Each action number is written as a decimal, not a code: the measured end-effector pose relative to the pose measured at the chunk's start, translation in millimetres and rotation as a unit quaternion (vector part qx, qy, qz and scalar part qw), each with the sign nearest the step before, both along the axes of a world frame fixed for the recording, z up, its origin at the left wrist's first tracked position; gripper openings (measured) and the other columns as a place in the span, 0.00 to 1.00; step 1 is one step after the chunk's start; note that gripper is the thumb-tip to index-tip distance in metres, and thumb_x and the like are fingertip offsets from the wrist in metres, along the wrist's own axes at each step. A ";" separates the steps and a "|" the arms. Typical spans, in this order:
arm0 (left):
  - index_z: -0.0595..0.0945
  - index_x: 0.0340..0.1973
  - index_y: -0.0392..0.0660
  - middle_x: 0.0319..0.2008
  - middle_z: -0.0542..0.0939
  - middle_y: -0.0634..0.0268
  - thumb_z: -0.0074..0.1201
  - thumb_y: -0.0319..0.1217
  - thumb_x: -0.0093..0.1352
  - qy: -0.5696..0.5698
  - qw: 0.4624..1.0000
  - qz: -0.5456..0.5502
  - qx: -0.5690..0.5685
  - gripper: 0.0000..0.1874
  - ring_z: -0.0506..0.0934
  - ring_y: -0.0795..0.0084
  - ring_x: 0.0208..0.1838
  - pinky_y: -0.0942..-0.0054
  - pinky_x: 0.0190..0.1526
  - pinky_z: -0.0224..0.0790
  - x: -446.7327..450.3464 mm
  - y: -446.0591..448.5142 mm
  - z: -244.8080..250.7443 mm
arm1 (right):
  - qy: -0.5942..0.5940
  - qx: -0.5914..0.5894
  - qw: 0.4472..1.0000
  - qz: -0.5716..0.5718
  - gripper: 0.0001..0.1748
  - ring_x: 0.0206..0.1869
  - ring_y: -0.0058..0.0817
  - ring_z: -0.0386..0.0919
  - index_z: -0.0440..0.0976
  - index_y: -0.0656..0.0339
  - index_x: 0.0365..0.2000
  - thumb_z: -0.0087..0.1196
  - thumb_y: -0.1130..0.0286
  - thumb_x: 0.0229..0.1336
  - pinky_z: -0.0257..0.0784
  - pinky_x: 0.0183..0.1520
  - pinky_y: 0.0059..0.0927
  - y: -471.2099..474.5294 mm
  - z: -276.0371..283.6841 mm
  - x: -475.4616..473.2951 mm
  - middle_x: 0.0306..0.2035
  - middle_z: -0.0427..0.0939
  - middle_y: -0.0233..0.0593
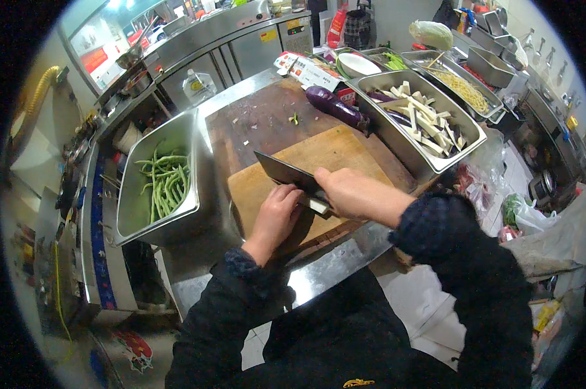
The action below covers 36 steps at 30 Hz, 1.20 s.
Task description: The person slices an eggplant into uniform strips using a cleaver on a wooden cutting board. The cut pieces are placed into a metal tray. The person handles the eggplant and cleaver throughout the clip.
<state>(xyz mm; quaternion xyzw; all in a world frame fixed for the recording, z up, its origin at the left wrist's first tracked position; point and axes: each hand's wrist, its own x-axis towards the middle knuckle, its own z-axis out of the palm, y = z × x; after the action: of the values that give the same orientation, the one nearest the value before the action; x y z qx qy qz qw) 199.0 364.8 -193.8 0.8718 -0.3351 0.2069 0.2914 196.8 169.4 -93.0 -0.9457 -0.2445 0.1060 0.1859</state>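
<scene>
My right hand [346,192] grips the handle of a broad-bladed cleaver [289,174] over a wooden cutting board [341,148]. Its blade stands across a pale piece of eggplant [317,204], which pokes out on the near side. The fingertips of my left hand [279,211] rest on the piece beside the blade; how much they cover is hidden. A whole purple eggplant [336,108] lies beyond the board's far right edge. To the right, a steel pan [436,165] holds cut eggplant strips [421,116].
A deep steel pan [195,189] with green beans [169,182] stands left of the board. A larger stained board [254,109] lies underneath. At the back right are a white bowl [358,64], a tray of noodles [460,90] and a cabbage [431,35].
</scene>
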 end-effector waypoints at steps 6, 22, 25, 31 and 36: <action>0.77 0.38 0.41 0.42 0.77 0.56 0.57 0.21 0.55 -0.015 1.000 0.000 -0.006 0.14 0.74 0.53 0.46 0.63 0.47 0.69 -3.2 -0.1 0.5 | -0.050 0.109 0.991 -0.056 0.14 0.39 0.61 0.73 0.63 0.66 0.38 0.53 0.72 0.54 0.67 0.40 0.53 -2.6 -19.5 6.4 0.31 0.75 0.65; 0.78 0.36 0.40 0.40 0.77 0.57 0.57 0.24 0.57 -0.018 1.000 0.009 0.003 0.11 0.75 0.55 0.44 0.64 0.46 0.70 -4.5 1.8 1.3 | 0.046 -0.077 0.996 0.015 0.17 0.44 0.56 0.74 0.64 0.68 0.42 0.53 0.73 0.54 0.69 0.46 0.48 -4.9 37.8 -9.8 0.37 0.76 0.62; 0.77 0.36 0.40 0.40 0.77 0.57 0.57 0.23 0.57 -0.012 1.000 0.005 -0.002 0.11 0.75 0.55 0.44 0.65 0.45 0.70 -4.2 2.0 1.6 | 0.053 -0.076 0.995 0.033 0.16 0.44 0.57 0.74 0.64 0.67 0.42 0.53 0.73 0.53 0.70 0.45 0.48 -1.6 30.5 -0.4 0.37 0.76 0.62; 0.77 0.36 0.40 0.40 0.77 0.57 0.57 0.22 0.56 -0.011 1.000 0.007 0.005 0.12 0.75 0.54 0.44 0.64 0.45 0.70 -2.0 2.3 -1.4 | -0.020 0.031 0.999 -0.026 0.14 0.40 0.58 0.74 0.65 0.68 0.38 0.53 0.72 0.52 0.70 0.42 0.49 10.5 -13.2 3.2 0.33 0.76 0.62; 0.77 0.37 0.40 0.40 0.77 0.56 0.57 0.22 0.55 -0.019 1.000 0.001 0.016 0.13 0.75 0.54 0.44 0.63 0.45 0.70 -4.8 -1.4 -0.7 | 0.035 0.103 0.992 -0.064 0.14 0.34 0.54 0.77 0.67 0.67 0.39 0.53 0.71 0.53 0.72 0.35 0.46 -3.3 -23.1 8.8 0.31 0.77 0.60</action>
<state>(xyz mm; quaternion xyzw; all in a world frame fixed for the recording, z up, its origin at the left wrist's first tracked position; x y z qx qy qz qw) 194.2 363.4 -194.5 0.8722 -0.3434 0.2187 0.2710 205.6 166.0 -116.2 -0.9309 -0.1867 0.1009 0.2973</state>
